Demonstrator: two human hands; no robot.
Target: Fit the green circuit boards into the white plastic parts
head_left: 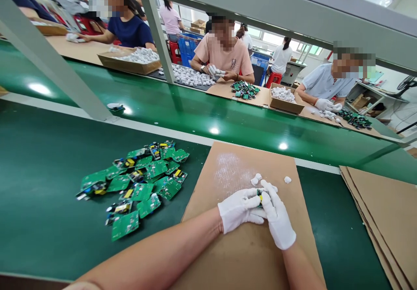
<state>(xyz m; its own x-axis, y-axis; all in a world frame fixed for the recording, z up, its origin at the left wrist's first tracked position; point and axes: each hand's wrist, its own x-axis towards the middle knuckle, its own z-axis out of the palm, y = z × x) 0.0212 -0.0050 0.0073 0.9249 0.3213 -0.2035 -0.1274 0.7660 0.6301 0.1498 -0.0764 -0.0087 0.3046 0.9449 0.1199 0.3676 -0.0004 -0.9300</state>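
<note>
My left hand (239, 209) and my right hand (276, 216), both in white gloves, are closed around one small circuit board (260, 198). Only a bit of green and a yellow part of it show between the fingers. The hands are above a cardboard sheet (234, 255). Just beyond the fingertips lie small white lumps (256, 179), and a single white lump (287, 180) sits farther right on the cardboard. To the left is a loose pile of green circuit boards (143, 172) with yellow, blue and black components.
A raised grey frame with a slanting post (58, 55) stands at the left. Beyond runs a shiny green conveyor belt (195, 120), bearing one board (116, 107). Stacked cardboard sheets (387, 211) lie at right. Co-workers sit across the belt by boxes of white pieces (283, 94).
</note>
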